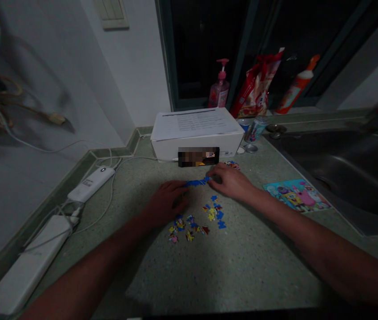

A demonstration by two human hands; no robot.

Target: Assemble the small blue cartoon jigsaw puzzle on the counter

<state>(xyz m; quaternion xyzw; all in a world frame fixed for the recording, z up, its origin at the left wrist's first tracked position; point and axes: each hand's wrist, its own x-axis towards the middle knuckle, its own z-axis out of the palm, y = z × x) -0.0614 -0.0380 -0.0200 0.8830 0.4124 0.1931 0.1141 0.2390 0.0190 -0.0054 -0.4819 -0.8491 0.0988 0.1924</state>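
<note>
Countertop (242, 266): speckled grey-green, with a sink (349, 169) at right and a white box (165, 147) behind; a phone (192, 158) stands at the box's front.
Blue strip (195, 182): jigsaw pieces in a row, lying between the two hands.
Left hand (167, 200): fingers bent, tips at the strip's left end; grip cannot be told.
Right hand (232, 180): fingertips at its right end; grip likewise unclear.
Loose pieces (212, 214): scattered nearer the viewer.
Picture card (300, 195): flat, between right forearm and sink.
</note>
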